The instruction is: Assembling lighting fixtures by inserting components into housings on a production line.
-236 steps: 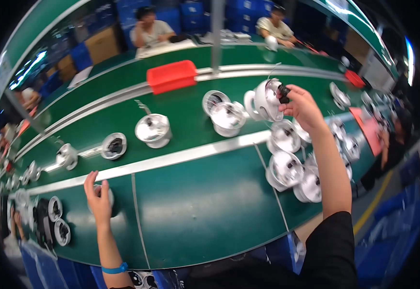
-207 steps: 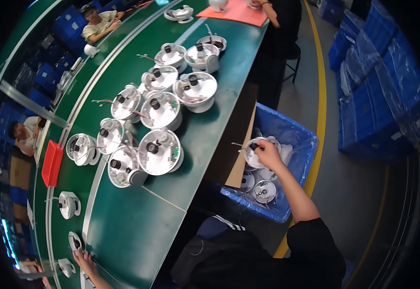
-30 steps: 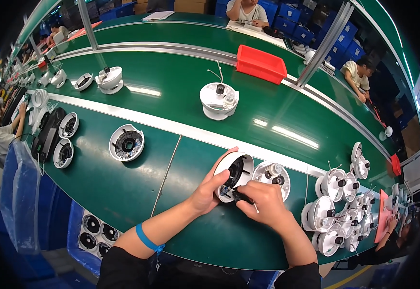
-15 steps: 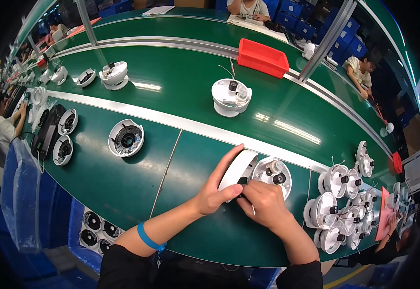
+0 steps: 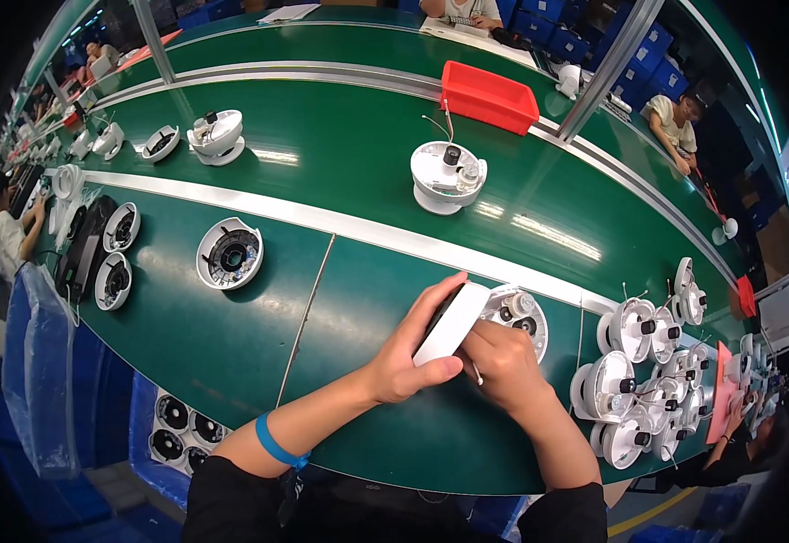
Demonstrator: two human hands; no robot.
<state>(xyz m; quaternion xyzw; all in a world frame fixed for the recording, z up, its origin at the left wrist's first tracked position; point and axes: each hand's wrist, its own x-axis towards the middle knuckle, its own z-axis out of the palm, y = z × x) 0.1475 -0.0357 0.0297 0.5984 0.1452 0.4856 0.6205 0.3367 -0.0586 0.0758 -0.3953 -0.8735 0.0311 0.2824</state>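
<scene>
My left hand (image 5: 402,364) grips a white round housing half (image 5: 453,323), thumb along its lower edge and fingers behind it. The housing is tilted on edge, with its dark inner side toward my left palm. My right hand (image 5: 505,364) is closed against the housing's right side, fingertips hidden; a thin white tip sticks out below them, too small to name. Just behind that hand, a white camera housing (image 5: 539,338) with a black lens and a clear round part lies on the green table, partly covered by my fingers.
White housings with black lenses (image 5: 610,385) crowd the table's right side. Open housings with black insides (image 5: 230,256) lie to the left. Beyond a white rail, a green belt carries a lens unit (image 5: 447,179) and a red bin (image 5: 488,98). Other people work around.
The white housing in my left hand has turned, showing more of its outer wall and rim. My right hand has moved slightly up beside it. The lens unit on the belt has shifted right.
</scene>
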